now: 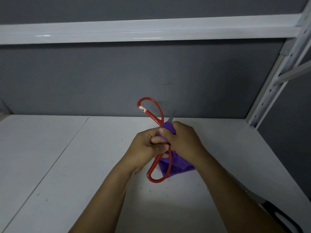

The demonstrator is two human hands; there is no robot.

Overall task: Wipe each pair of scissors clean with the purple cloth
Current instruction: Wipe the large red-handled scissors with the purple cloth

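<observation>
Head view: left hand (148,147) grips red scissors (155,167), right hand (184,142) squeezes cloth (179,165) round the blade; wiping seems midway.

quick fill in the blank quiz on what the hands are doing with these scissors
1. The scissors have ____ handles.
2. The right hand grips a ____ cloth wrapped round part of the scissors.
3. The left hand holds the scissors above a ____ table.
Missing words: red; purple; white.
</observation>
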